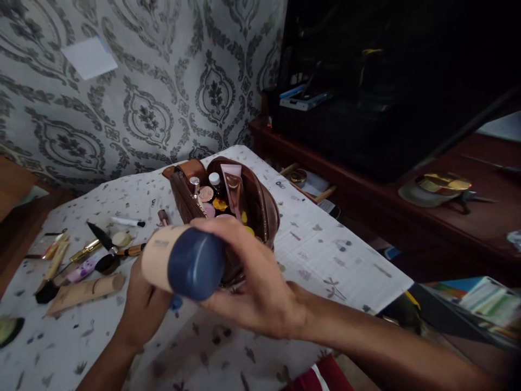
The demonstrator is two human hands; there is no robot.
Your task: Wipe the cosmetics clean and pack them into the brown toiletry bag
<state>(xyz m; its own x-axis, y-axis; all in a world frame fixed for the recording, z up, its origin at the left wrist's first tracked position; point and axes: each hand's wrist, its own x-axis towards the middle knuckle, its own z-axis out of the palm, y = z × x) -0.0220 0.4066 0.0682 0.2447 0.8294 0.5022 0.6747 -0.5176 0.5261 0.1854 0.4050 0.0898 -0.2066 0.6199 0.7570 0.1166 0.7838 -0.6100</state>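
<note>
Both my hands hold a beige tube with a dark blue cap (183,260), its cap end pointing toward the camera. My right hand (252,282) wraps round the cap end from the right, fingers curled over the top. From below on the left, my left hand (142,304) closes on the beige body. Just behind the tube stands an open brown cosmetics pouch (260,206), packed with a pink tube, small bottles and compacts.
Brushes, pencils, a beige tube (85,290) and other makeup items (81,255) lie scattered on the patterned tablecloth (337,255) at left. A dark wooden shelf unit (366,184) with a gold-lidded dish (439,187) stands at right. Patterned wallpaper fills the back.
</note>
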